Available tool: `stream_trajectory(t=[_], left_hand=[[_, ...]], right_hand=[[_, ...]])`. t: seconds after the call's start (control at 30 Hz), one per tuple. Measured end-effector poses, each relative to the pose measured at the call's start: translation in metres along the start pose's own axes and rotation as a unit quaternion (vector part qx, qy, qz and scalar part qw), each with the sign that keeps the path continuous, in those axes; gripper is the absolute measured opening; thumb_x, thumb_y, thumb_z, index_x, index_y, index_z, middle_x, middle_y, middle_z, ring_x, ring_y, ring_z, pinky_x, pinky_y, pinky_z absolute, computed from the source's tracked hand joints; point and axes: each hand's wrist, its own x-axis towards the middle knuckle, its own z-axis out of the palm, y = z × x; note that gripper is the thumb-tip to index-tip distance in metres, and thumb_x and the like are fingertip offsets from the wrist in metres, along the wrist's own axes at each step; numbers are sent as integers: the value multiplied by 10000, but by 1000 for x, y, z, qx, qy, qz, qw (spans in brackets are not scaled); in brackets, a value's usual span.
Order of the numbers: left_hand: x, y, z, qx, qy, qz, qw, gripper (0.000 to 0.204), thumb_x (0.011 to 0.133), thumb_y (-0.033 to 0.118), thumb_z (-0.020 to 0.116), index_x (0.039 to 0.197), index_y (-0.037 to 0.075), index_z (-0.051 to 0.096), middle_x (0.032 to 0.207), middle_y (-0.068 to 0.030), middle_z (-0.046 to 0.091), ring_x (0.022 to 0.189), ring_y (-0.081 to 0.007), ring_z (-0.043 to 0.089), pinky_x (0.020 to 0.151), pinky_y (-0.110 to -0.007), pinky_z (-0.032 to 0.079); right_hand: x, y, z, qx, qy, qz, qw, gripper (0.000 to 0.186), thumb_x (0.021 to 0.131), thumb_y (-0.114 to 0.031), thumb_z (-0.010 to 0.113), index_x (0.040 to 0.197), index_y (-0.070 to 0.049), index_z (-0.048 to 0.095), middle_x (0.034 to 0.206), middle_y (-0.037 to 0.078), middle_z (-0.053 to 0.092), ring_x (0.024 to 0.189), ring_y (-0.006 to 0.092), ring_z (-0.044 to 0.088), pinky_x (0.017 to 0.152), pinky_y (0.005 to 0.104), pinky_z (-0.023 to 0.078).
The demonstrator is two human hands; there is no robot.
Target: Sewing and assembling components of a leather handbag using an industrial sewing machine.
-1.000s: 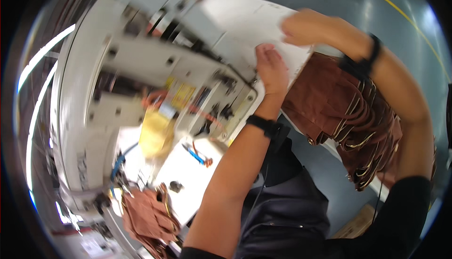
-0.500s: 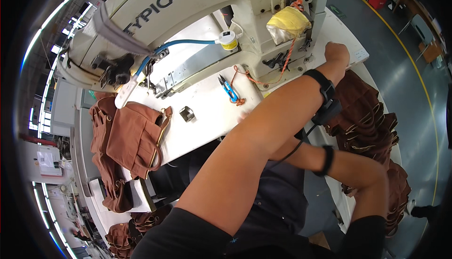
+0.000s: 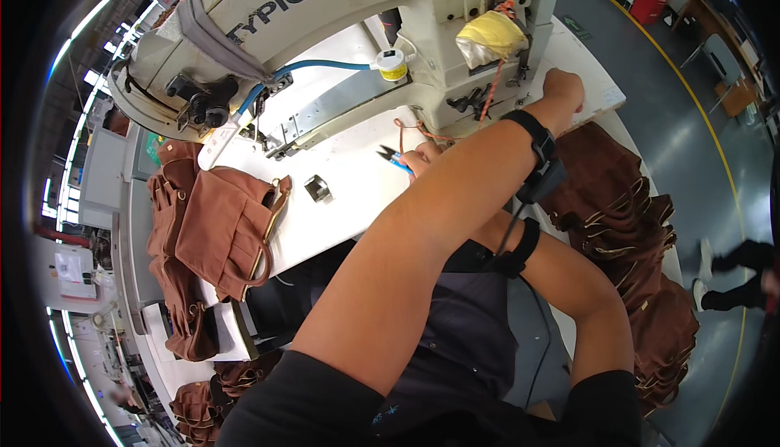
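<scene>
My left forearm crosses above the right one, and my left hand (image 3: 564,92) is at the right end of the white machine table (image 3: 349,223). Its fingers are curled closed; whatever may be inside them is hidden. Beneath that forearm, my right hand (image 3: 421,157) grips a pair of blue-handled thread snips (image 3: 395,158) near the middle of the tabletop, their dark blades pointing left. An orange cord (image 3: 418,126) lies just behind the right hand. A small dark metal piece (image 3: 317,188) rests on the table to the left of the snips.
A big sewing machine (image 3: 341,8) arches over the table's back. Brown bags (image 3: 223,227) lie at the left, and a heap of brown bags (image 3: 609,195) fills the right side. A yellow wrapped bundle (image 3: 491,38) hangs on the machine. Someone's legs (image 3: 735,276) show at far right.
My right hand has come forward from under the left forearm and taken hold of the thread snips, which have turned. My left hand stays at the table's right end.
</scene>
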Motion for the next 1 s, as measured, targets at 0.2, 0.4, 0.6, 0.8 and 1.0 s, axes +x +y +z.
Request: stream_trajectory(t=[0.2, 0.4, 0.6, 0.8, 1.0], left_hand=[[-4, 9, 3, -21, 18, 6, 1000, 162, 1005, 43, 593, 848, 6, 604, 753, -114, 619, 595, -233, 605, 513, -374, 525], [-12, 20, 2, -23, 2, 7, 1000, 174, 1005, 22, 578, 832, 9, 597, 758, -119, 619, 601, -230, 605, 505, -371, 518], [-6, 10, 1, -18, 11, 14, 1000, 167, 998, 25, 578, 835, 5, 611, 745, -123, 621, 597, -234, 616, 490, -378, 513], [-3, 0, -5, -8, 24, 21, 999, 172, 990, 15, 570, 827, -7, 618, 743, -140, 637, 584, -246, 621, 488, -381, 519], [-10, 11, -3, 1, 29, 19, 999, 178, 984, -1, 556, 817, -28, 609, 744, -156, 641, 590, -259, 632, 486, -376, 517]], right_hand=[[-19, 20, 8, 29, -17, -23, 999, 351, 982, -225, 636, 1264, -20, 675, 1089, 102, 681, 1004, 314, 664, 858, 449, 505], [-80, 49, -56, -63, -175, 23, 982, 360, 936, -165, 648, 1268, -33, 696, 1271, 162, 696, 1294, 361, 595, 1129, 467, 443], [-146, 37, -121, -212, -457, -122, 855, 224, 881, -222, 689, 983, -63, 810, 1024, 85, 751, 1089, 278, 640, 1004, 457, 441], [-178, 18, -92, -226, -518, -271, 779, 205, 869, -274, 725, 954, -142, 856, 920, 42, 784, 1101, 288, 675, 1085, 489, 405], [-182, 7, -73, -228, -698, -26, 679, 237, 927, -292, 700, 1018, -132, 850, 895, 80, 785, 923, 327, 739, 1040, 539, 454]])
